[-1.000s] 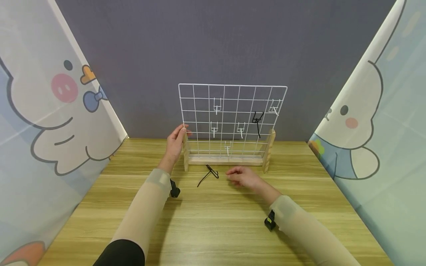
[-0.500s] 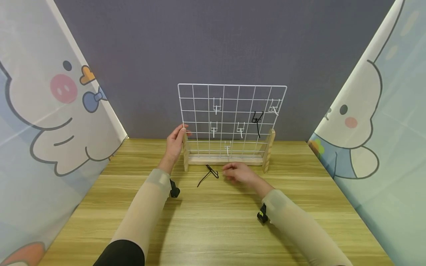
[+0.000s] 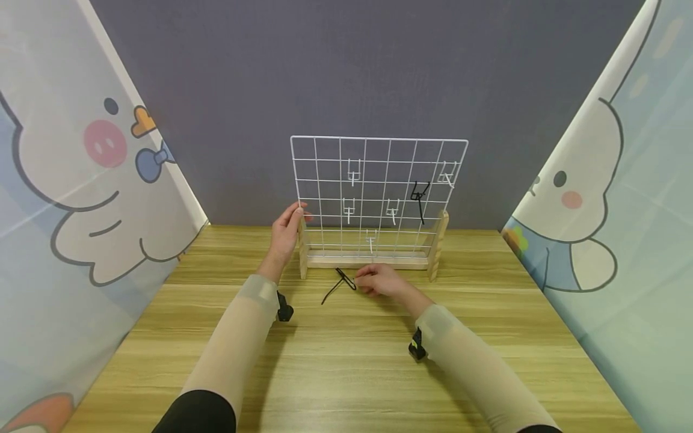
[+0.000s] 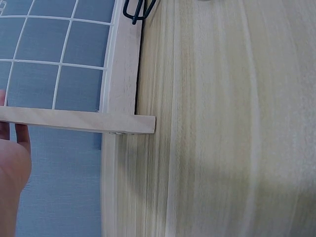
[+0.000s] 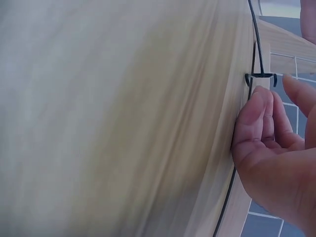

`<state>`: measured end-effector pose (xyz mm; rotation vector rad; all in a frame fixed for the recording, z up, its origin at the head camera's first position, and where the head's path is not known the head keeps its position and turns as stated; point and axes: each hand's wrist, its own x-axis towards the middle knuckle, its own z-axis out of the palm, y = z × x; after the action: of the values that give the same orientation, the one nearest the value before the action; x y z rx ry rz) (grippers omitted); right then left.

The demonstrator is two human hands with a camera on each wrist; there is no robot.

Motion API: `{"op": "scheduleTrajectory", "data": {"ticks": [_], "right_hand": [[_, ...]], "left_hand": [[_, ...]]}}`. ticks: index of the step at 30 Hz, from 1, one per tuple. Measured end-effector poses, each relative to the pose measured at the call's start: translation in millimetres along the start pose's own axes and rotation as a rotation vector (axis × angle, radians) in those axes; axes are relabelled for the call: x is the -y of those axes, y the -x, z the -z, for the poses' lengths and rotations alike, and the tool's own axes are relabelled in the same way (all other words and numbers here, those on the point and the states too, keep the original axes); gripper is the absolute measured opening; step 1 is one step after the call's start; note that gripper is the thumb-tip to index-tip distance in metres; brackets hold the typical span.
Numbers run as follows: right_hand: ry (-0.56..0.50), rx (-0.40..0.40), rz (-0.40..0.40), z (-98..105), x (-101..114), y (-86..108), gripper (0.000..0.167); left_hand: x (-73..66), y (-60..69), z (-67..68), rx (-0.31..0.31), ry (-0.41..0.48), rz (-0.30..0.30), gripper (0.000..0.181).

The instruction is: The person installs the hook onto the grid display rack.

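Observation:
A white wire grid rack (image 3: 379,139) stands upright in a wooden base. My left hand (image 3: 284,231) grips the rack's left side at the top of the wooden post (image 3: 302,252), thumb in front and fingers behind; the left wrist view shows fingers on both sides of the post (image 4: 74,119). In front of the base a black metal hook (image 3: 332,292) lies on the table. My right hand (image 3: 381,280) is at the hook's right end. In the right wrist view, its fingers curve loosely just beside the hook's prongs (image 5: 261,75), with the thumb held apart.
Several white hooks (image 3: 354,175) hang on the grid, along with one black hook (image 3: 419,196) at its right. A dark grey wall (image 3: 379,72) rises behind the wooden table (image 3: 346,373). Cartoon-printed cloths (image 3: 108,198) flank both sides.
My right hand has moved left across the table, up to the black hook's right end. The left hand, the rack and the hook have stayed in place.

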<state>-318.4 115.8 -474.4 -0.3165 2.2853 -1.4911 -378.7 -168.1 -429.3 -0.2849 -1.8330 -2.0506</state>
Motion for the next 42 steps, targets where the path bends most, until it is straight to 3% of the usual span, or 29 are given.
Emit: {"op": "scheduleTrajectory", "data": {"ticks": [7,13,20,31,42], "right_hand": [[0.018,-0.004,-0.004,-5.1,0.9,-0.7,0.029],[0.032,-0.006,0.012,-6.9,-0.5,-1.8,0.028],[0.033,0.000,0.029,-4.8,-4.6,-2.9,0.027],[0.026,0.026,0.052,-2.8,-6.4,-1.6,0.029],[0.035,0.106,0.072,-1.0,-8.5,-0.6,0.029]], "left_hand": [[-1.3,-0.1,-1.5,-0.008,0.007,0.004,0.029],[-1.3,-0.3,-2.0,-0.006,0.012,0.003,0.021],[-1.2,-0.6,0.2,0.001,-0.001,0.008,0.029],[-0.4,0.2,0.8,0.006,-0.011,0.008,0.023],[0.9,-0.7,1.0,0.006,-0.021,0.002,0.026]]}}
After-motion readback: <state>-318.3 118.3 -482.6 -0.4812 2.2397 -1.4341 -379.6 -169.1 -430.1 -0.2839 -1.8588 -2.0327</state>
